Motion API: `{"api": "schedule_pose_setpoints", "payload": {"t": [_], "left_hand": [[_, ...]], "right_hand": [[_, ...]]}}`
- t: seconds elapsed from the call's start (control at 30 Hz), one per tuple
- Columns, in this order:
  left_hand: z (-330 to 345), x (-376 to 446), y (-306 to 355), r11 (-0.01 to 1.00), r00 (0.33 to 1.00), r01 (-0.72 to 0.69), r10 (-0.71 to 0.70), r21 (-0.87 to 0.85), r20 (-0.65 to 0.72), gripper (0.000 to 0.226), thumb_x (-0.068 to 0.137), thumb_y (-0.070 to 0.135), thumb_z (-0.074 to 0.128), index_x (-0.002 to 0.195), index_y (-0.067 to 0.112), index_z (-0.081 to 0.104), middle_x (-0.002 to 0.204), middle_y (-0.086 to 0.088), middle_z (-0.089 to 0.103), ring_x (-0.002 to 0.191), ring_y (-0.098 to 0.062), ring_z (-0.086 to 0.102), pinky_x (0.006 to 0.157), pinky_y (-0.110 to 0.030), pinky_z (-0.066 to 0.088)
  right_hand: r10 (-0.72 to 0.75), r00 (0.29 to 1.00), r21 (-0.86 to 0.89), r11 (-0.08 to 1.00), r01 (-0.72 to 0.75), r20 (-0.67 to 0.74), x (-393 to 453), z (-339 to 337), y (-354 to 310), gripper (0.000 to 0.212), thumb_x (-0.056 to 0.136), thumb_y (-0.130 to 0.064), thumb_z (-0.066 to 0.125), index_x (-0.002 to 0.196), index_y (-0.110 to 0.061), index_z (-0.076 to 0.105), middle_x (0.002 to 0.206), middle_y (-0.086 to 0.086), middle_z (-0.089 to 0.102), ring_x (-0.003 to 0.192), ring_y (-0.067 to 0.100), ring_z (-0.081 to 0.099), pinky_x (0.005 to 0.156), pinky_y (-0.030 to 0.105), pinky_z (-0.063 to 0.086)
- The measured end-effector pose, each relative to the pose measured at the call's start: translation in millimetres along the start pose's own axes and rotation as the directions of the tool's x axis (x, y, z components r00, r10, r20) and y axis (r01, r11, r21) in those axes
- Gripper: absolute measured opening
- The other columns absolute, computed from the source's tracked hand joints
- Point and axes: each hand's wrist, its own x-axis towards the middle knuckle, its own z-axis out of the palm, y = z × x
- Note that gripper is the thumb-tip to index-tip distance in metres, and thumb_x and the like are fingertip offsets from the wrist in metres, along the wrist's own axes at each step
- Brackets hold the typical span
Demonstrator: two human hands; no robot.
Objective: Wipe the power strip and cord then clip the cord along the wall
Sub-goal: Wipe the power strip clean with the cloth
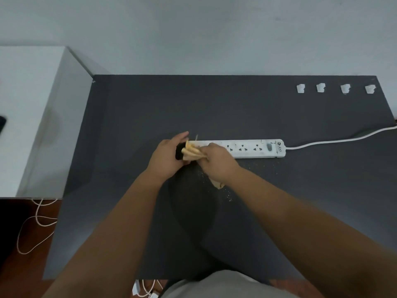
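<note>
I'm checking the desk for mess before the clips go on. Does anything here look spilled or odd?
Yes. Fine tan crumbs are scattered on the dark desk just in front of the power strip, beside the right hand holding the cloth. The four clips lie in a neat row.

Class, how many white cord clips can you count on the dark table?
4, in a row near the table's far right edge: clips at and. None seems hidden.
</note>
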Motion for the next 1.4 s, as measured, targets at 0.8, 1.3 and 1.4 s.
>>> {"api": "schedule_pose_setpoints", "payload": {"t": [0.8,1.3,1.4], "left_hand": [[0,-17,5,0.987,0.997,0.021,-0.032,-0.16,-0.067,0.093,0.068,0.025,0.086,0.146,0.027,0.036,0.124,0.022,0.056,0.121,-0.012,0.048,0.102,-0.026,0.035],[-3,-8,14,0.996,1.0,0.025,-0.025,-0.087,-0.005,0.092,0.069,0.023,0.084,0.146,0.033,0.034,0.132,0.019,0.058,0.128,-0.011,0.041,0.102,-0.026,0.027],[-2,-8,14,0.997,1.0,0.017,-0.018,-0.08,-0.015,0.091,0.069,0.023,0.085,0.146,0.032,0.035,0.131,0.018,0.059,0.126,-0.012,0.043,0.102,-0.027,0.028]], "right_hand": [[-0.027,0.996,0.018,1.0,0.025,0.082,1,-17,-12,0.021,0.094,-0.027,0.054,0.1,-0.01,0.064,0.088,0.004,0.052,0.082,0.019,0.05,0.069,0.025,0.031],[0.235,0.927,0.028,0.971,-0.237,-0.291,-29,-36,45,0.021,0.094,-0.017,0.049,0.109,-0.011,0.063,0.087,0.003,0.047,0.078,0.024,0.053,0.072,0.033,0.044],[0.08,0.996,-0.024,0.996,-0.081,-0.035,-44,-22,36,0.027,0.093,-0.02,0.052,0.118,-0.015,0.061,0.091,0.0,0.046,0.082,0.02,0.051,0.079,0.034,0.045]]}}
